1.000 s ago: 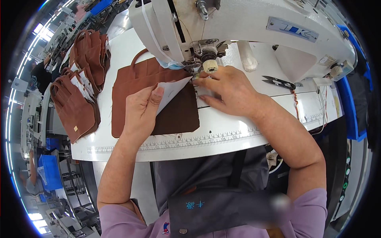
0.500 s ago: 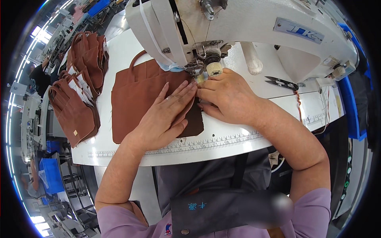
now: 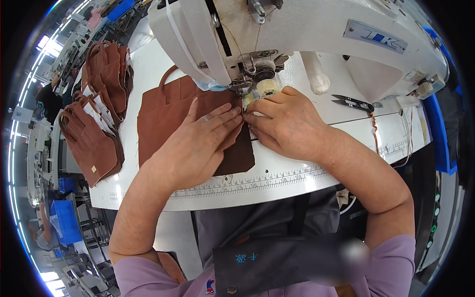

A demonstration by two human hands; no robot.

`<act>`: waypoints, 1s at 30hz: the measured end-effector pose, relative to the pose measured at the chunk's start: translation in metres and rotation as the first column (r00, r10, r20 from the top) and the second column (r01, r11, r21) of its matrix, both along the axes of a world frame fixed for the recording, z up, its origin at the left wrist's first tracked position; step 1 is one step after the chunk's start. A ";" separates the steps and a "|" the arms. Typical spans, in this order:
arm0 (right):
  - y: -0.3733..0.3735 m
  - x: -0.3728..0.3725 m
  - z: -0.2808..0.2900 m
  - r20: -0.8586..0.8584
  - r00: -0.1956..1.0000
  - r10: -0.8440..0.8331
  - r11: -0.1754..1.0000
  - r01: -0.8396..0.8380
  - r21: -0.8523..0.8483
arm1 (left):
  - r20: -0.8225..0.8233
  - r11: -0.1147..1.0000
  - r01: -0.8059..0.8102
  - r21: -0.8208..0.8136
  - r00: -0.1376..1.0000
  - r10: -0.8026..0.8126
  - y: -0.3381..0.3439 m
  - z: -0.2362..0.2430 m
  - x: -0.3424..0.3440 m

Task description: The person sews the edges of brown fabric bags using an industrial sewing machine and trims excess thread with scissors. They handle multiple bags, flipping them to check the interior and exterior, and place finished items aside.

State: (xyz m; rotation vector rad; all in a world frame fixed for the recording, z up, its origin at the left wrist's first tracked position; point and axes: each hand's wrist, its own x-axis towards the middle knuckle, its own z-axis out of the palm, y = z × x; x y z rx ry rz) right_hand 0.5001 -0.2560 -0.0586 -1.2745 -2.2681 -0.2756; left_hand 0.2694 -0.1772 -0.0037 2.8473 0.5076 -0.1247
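Observation:
A brown leather bag panel with a handle point(image 3: 161, 111) lies flat on the sewing machine's white bed, its right edge under the needle area. A darker brown layer point(image 3: 237, 153) shows beneath its lower right part. My left hand point(image 3: 198, 143) rests on the panel with fingers stretched toward the presser foot, pressing it down; a ring is on one finger. My right hand point(image 3: 289, 123) is bent at the panel's right edge, its fingertips closed on that edge just below the cream knob point(image 3: 267, 88). The exact pinch is partly hidden by the fingers.
The white sewing machine point(image 3: 316, 24) arches over the work. Thread snips point(image 3: 354, 103) lie at right with a twisted orange cord. Brown handbags point(image 3: 91, 141) are stacked at left. A ruler strip point(image 3: 277, 180) runs along the table's front. Blue bins point(image 3: 440, 123) stand at the right.
My left hand has slid slightly down and left, with its thumb drawn in from view. More of the darker layer shows beside it. My right hand stays at the edge, its wrist slightly shifted.

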 end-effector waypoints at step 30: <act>0.008 0.002 -0.003 -0.137 0.987 -0.087 0.993 0.075 -0.088 | 0.299 0.993 -0.113 0.026 0.949 0.101 -0.007 -0.047 0.000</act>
